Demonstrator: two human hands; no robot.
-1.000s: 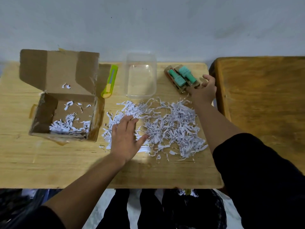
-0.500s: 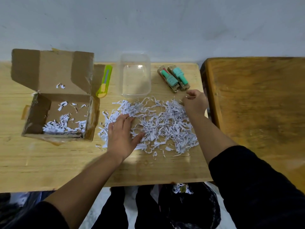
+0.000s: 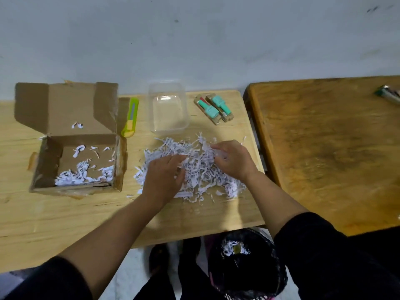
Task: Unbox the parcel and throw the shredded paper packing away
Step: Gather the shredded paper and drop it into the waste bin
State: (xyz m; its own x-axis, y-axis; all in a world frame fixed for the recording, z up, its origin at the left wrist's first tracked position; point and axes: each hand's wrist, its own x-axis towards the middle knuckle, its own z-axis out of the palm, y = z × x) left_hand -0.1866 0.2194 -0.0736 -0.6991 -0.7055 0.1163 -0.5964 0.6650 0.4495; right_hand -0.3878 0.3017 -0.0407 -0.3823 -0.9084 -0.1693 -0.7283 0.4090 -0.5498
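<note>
Both hands down in the shredded paper heaped on the light wooden table, between the cardboard box and the table's right edge. Left hand palm-down on the left side of the heap, fingers fairly straight and close together, tips buried in the strips — resting on paper, nothing visibly pinched. Right hand on the upper right of the heap, fingers curled down into the strips; looks like gathering, but whether any strips are actually pinched cannot be told, fingertips hidden under paper. Box open at far left, flaps standing up at the back, a thin layer of shreds left along its near inside wall plus a few stray bits on the floor and rear flap. Yellow-green utility knife lying just right of the box flap. Clear plastic container behind the heap, apart from it. Two teal items on brown card backing side by side right of the container, details too small to read. Black bin below the table's near edge, a small clump of shreds inside, rim partly cut by the right sleeve. Darker wooden table to the right, a blurred metallic object at its far corner, cut off by the frame edge — cannot identify.
</note>
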